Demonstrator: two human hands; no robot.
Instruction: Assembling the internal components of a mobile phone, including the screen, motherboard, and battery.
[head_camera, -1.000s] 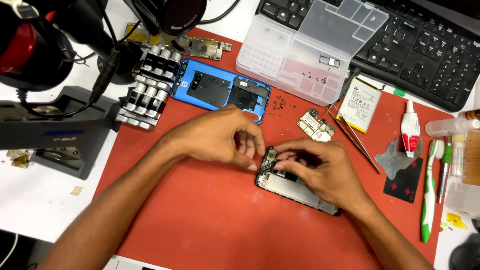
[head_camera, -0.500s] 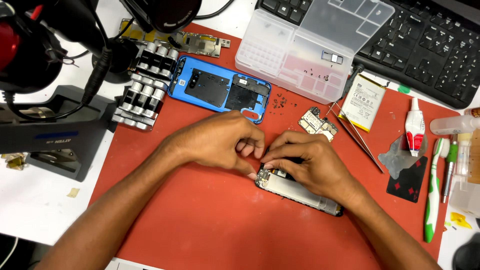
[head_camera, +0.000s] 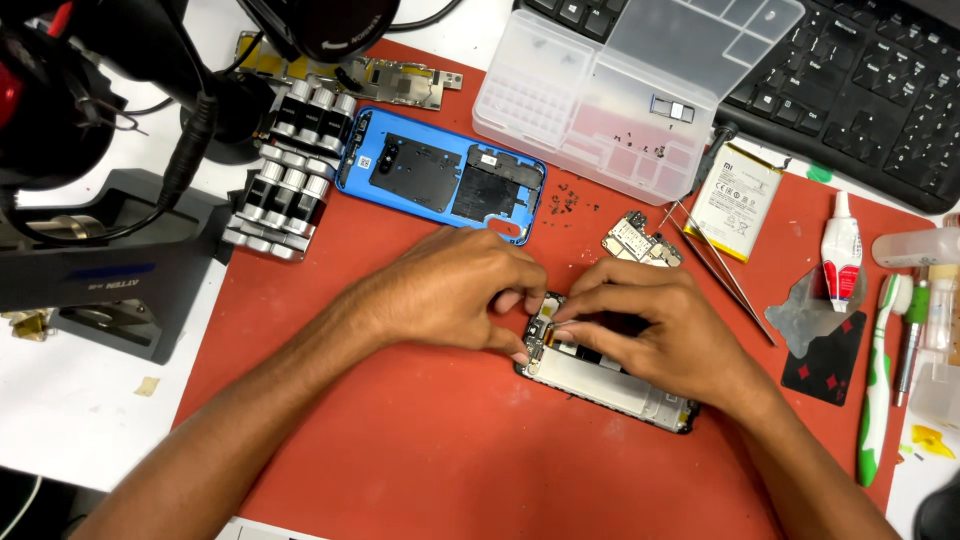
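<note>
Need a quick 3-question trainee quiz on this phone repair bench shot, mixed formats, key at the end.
1. True or false: both hands, left hand and right hand, rest on the opened phone.
2. The blue back cover lies: A) under the keyboard B) on the red mat beyond the hands C) inside the clear parts box.
3. What lies just right of the clear parts box, beside the tweezers?

Key: 1 true; 2 B; 3 the loose battery.
</note>
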